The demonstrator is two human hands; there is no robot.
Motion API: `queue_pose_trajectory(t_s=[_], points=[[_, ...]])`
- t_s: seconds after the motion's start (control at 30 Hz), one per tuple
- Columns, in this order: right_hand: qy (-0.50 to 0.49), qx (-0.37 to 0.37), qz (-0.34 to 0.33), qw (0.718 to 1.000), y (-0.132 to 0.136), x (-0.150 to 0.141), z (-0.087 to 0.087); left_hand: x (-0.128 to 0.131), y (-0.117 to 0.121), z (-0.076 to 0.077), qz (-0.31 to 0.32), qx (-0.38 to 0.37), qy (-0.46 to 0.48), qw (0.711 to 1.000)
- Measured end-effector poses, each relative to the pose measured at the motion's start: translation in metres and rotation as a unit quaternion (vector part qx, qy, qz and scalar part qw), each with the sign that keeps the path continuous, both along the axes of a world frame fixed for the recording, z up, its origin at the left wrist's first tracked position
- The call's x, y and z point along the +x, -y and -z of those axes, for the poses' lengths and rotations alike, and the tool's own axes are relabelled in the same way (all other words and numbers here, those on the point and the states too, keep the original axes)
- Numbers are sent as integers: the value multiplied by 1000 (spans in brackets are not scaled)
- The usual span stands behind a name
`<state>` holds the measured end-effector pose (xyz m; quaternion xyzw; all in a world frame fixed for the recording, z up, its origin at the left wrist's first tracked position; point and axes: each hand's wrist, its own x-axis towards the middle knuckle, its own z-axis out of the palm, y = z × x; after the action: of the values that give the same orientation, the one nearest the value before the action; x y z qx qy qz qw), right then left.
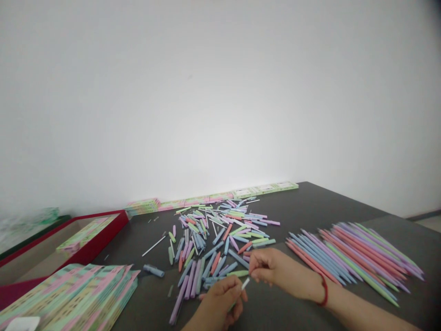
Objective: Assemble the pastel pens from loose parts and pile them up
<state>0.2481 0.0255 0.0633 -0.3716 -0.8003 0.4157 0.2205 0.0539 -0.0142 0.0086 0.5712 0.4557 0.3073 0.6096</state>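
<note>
My left hand (222,301) is closed at the near edge of the pile, fingers curled round a slim white pen refill (245,282) whose end pokes out toward the right. A bit of pale green shows under its fingers, mostly hidden. Just beside the refill's end is my right hand (270,267), thumb and fingers pinched together; whatever they grip is too small to make out. A red cord circles the right wrist. Beyond both hands lies a loose heap of pastel pen barrels and caps (215,262), mixed with thin white refills.
Assembled-looking pastel pens (358,257) lie in a row on the right of the dark table (275,312). Printed flat cartons (79,294) are stacked at front left, beside a red-rimmed box (113,230). More printed cartons (213,197) line the wall.
</note>
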Motion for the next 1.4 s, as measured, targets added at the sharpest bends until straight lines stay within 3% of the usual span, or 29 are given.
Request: queue_pose_trajectory(t_s=[0.3, 0.5, 0.67, 0.87, 0.97, 1.17, 1.4], points=[[-67, -109, 11, 992, 0, -10, 22, -7, 10, -13, 80, -84, 91, 989], [-95, -159, 16, 983, 1, -14, 25, -10, 9, -16, 83, -149, 105, 980], [-56, -183, -32, 981, -15, -1, 21, -11, 2, -10, 91, -110, 63, 988], [-16, -50, 45, 998, -40, 3, 7, -10, -5, 0, 89, -82, 36, 992], [-15, -97, 28, 995, -43, -10, 9, -10, -8, 7, 84, -80, 50, 992], [-141, -187, -13, 972, -30, -9, 10, -8, -11, 11, 78, -67, 92, 990], [-218, -155, 13, 964, -5, 11, 1, -4, -8, 13, 74, -66, 108, 989]])
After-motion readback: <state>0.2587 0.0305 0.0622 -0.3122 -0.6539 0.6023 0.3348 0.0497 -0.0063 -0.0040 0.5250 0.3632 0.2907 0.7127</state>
